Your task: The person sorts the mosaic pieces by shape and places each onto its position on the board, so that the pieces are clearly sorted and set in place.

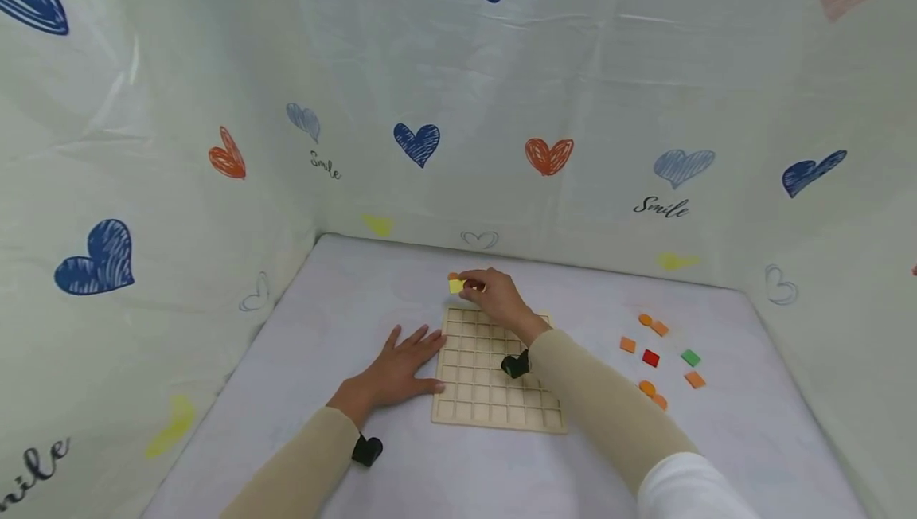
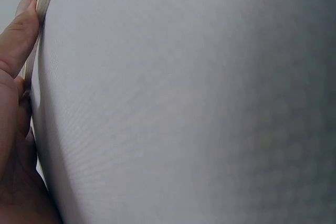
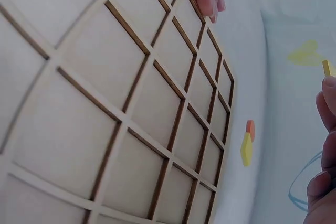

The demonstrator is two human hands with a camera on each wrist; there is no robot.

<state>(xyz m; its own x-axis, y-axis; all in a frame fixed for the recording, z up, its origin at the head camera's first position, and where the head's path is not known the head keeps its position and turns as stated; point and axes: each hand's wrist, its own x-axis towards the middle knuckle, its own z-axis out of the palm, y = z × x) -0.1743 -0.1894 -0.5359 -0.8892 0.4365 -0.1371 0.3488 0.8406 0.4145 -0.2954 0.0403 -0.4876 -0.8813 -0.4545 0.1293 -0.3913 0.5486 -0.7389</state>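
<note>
A pale wooden grid board (image 1: 473, 414) with square cells lies on the table. My left hand (image 1: 394, 372) rests with fingers spread at its left side, thumb and fingertips touching the edge; in the left wrist view the thumb (image 2: 18, 38) presses against that edge. Over the board's far edge, my right hand (image 1: 497, 296) pinches a small yellow tile (image 3: 327, 68) between thumb and fingers. On the table beyond the board lie another yellow tile (image 3: 246, 149) and an orange piece (image 3: 250, 129) next to it. The right forearm hides part of the board.
Right of the board lie several loose pieces: a red tile (image 1: 650, 357), a green tile (image 1: 691, 357), an orange square (image 1: 695, 380) and an orange disc (image 1: 645, 319), among others. A heart-printed curtain (image 1: 487, 208) surrounds the white table (image 1: 401, 471) at the back and sides.
</note>
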